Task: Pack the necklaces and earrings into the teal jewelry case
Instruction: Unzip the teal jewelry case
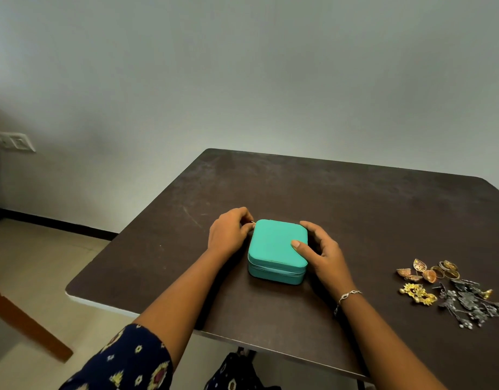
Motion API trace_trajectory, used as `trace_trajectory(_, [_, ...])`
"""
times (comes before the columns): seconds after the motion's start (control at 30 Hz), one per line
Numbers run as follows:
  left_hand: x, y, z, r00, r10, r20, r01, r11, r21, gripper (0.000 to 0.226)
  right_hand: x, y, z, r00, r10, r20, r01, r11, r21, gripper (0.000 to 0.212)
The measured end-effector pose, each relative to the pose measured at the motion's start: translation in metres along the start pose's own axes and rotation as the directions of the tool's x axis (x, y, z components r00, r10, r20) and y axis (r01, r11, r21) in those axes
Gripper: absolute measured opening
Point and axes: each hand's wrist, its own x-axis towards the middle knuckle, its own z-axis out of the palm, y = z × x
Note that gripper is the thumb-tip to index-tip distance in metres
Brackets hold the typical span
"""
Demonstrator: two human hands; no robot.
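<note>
**Item 1: teal jewelry case [273,246], one.** Closed, zip shut along its near side. It lies flat near the middle of the dark brown desk [355,209], toward the near edge.

**Item 2: hands, two.**
- Left hand [230,232]: at the case's far left corner, fingers curled in, pinching a thin gold zip pull [253,222] that sticks out there.
- Right hand [320,250]: grasps the case from its right side, thumb flat on the lid and fingers curved round the right wall. One silver bracelet [349,295] on this wrist.

**Item 3: loose jewelry, one cluster.** It lies on the desk well to the right of the case, apart from it.
- Yellow floral earrings [418,294]: two, touching.
- Gold dome-shaped earrings [429,275]: two, with one gold leaf-shaped piece [419,264] between them.
- Gold rings [449,270]: a small heap, at least three, exact count unclear.
- Dark silver pieces [470,304]: one tangled mass, number and kind cannot be told.

**Item 4: surroundings.**
- One navy patterned sleeve [124,361] on the left arm.
- One white switch plate [14,141] on the wall.
</note>
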Motion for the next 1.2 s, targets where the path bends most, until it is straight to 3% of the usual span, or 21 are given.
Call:
trace_trajectory(0.3, [0.013,0.0,0.014,0.995,0.063,0.075,-0.056,0.994,-0.093,0.009,0.0,0.002,0.0,1.0,-0.001,0.006,0.002,1.0,-0.015,0.046])
trace_trajectory(0.53, [-0.008,0.001,0.007,0.996,0.04,0.073,-0.007,0.914,-0.407,0.029,0.0,0.001,0.0,1.0,-0.007,0.003,0.007,1.0,-0.025,0.044])
trace_trajectory(0.6, [-0.022,0.0,0.004,0.99,0.035,0.135,0.035,0.874,-0.485,0.05,0.0,0.0,0.0,1.0,0.0,0.008,0.0,0.999,-0.032,0.047])
trace_trajectory(0.67, [-0.032,-0.002,0.0,0.973,0.069,0.22,0.06,0.845,-0.531,0.088,0.0,-0.001,0.0,1.0,0.009,0.008,-0.009,1.0,-0.009,0.049])
trace_trajectory(0.77, [-0.041,-0.002,-0.006,0.915,0.145,0.376,0.042,0.894,-0.447,0.133,-0.002,-0.002,-0.001,1.0,-0.004,0.01,0.004,1.0,0.002,0.052])
trace_trajectory(0.83, [-0.044,0.0,-0.008,0.883,0.146,0.446,0.036,0.926,-0.375,0.133,-0.005,-0.004,-0.004,0.998,-0.025,0.052,0.024,1.0,0.005,0.06])
trace_trajectory(1.0, [-0.045,-0.004,-0.005,0.874,0.112,0.472,0.051,0.946,-0.319,0.13,-0.013,-0.006,-0.012,0.969,-0.048,0.241,0.058,0.998,-0.033,0.085])
trace_trajectory(1.2, [-0.048,-0.003,-0.005,0.89,0.115,0.442,0.041,0.944,-0.327,0.121,-0.015,-0.005,-0.016,0.947,-0.077,0.311,0.128,0.981,-0.148,0.079])
